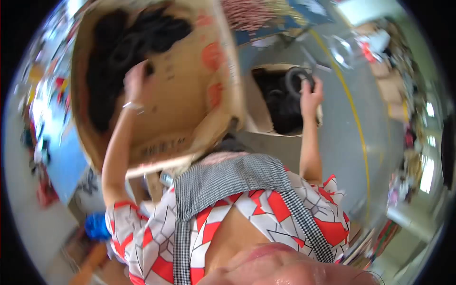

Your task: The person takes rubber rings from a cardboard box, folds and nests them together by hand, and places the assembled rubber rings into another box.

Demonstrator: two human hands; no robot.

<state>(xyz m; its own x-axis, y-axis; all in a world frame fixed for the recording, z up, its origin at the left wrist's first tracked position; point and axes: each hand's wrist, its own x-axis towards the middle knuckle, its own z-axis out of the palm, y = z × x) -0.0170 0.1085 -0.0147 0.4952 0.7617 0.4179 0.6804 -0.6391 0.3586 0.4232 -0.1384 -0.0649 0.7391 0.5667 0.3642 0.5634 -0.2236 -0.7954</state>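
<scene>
My right hand (311, 95) grips a dark grey ring (294, 86) by its edge, with fingers closed. It is held over a smaller carton (260, 124) that contains dark pieces (281, 107). On the left, my left hand (136, 81) reaches into a large cardboard carton (183, 107). Its fingers look curled and blurred, with a small dark thing (149, 69) at their tips that I cannot make out. Black ring-like pieces (147, 35) are heaped along the far and left sides of the large carton, close to this hand.
The large carton's wall (228, 61) stands between my two hands. Pinkish pieces (247, 14) lie beyond it on a blue surface. A yellow line (349, 95) runs along the grey floor at right. A blue bag (96, 225) is at lower left.
</scene>
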